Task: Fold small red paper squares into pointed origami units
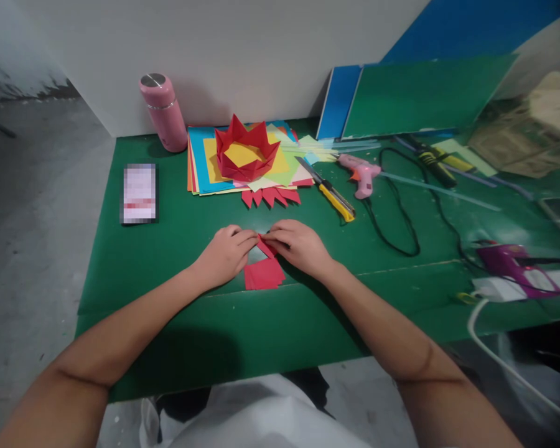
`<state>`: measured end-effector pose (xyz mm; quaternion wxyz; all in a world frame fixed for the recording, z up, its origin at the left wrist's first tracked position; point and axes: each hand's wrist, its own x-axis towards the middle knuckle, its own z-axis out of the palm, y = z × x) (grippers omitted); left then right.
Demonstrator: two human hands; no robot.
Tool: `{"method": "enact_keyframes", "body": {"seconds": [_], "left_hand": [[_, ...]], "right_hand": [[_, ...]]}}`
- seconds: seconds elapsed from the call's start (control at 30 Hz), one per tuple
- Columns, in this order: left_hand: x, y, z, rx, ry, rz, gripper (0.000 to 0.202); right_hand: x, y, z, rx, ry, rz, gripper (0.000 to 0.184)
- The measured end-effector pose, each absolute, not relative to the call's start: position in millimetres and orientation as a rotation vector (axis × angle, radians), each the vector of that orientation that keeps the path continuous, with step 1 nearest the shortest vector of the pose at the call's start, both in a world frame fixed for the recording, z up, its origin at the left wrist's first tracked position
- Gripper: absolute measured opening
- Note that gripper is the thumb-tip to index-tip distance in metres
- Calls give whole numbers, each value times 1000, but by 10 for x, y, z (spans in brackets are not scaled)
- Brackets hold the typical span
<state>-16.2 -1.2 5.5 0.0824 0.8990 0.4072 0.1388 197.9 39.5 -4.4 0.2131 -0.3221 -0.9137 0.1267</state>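
Note:
My left hand (227,252) and my right hand (298,246) meet at the middle of the green table (135,261). Both pinch the top edge of a small red paper (264,272) that lies flat between them, partly folded. Fingers of both hands are curled and pressed on the paper. Behind the hands lie several folded red paper points (269,196) in a row. Farther back a red folded paper crown (246,151) sits on a stack of coloured paper sheets (205,165).
A pink flask (162,112) stands at the back left, a phone (139,193) lies left. A yellow utility knife (329,191), a pink glue gun (360,173) with black cord, a purple tool (511,261) and a white cable lie right. Blue and green boards (415,93) lean behind.

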Motion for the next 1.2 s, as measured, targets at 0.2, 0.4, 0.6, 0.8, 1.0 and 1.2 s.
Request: {"method": "enact_keyframes", "body": {"seconds": [0.2,0.4,0.6,0.8,1.0,1.2], "left_hand": [[-164,-12,57,2700,1210,410,33],[-145,-17,72,2734,1219,380,33],[-154,-7,63,2742,1196,378,33],[-162,-1,68,2692,1198,396,33],[-162,-1,78,2656,1207,388,33],[-156,1,93,2639,1234,388,32]], "right_hand": [[2004,401,-13,-876,-2589,358,23],[1995,391,9,-902,-2633,312,25],[1990,387,28,-898,-2658,310,28],[1988,398,32,-880,-2646,309,29],[1993,402,35,-876,-2648,312,28],[1990,393,37,-877,-2665,283,29]]}}
